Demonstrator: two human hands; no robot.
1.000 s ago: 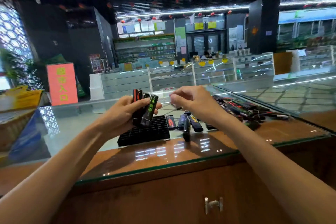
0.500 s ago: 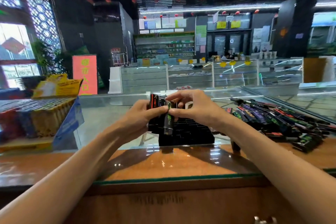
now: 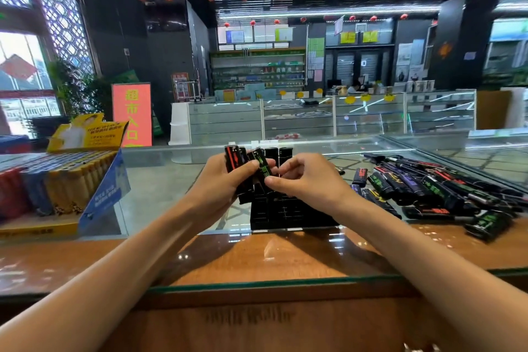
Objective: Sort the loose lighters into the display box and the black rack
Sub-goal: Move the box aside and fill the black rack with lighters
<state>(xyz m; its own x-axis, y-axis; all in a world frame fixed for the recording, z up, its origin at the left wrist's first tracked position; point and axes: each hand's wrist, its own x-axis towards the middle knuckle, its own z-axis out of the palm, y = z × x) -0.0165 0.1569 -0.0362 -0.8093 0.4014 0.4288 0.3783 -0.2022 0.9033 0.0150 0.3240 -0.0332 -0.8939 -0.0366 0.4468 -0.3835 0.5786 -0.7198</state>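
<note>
Left hand (image 3: 217, 183) gripping several lighters (image 3: 233, 157) over the black rack (image 3: 285, 214); right hand (image 3: 308, 180) pinching the green-printed lighter (image 3: 264, 166). Display box (image 3: 105, 191) at left seemingly full; big loose pile (image 3: 434, 188) at right unsorted.

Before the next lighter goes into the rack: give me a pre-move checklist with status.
1. Grip on the green-print lighter: ok, the right hand pinches its lower end.
2. Bundle of lighters secure: ok, the left hand has its fingers curled round it.
3. Free slots in the black rack: ok, the near rows look empty.
4. Target slot in sight: cannot tell, the hands cover the rack's rear part.
5. Loose lighters cleared: not ok, a pile lies right of the rack.
</note>
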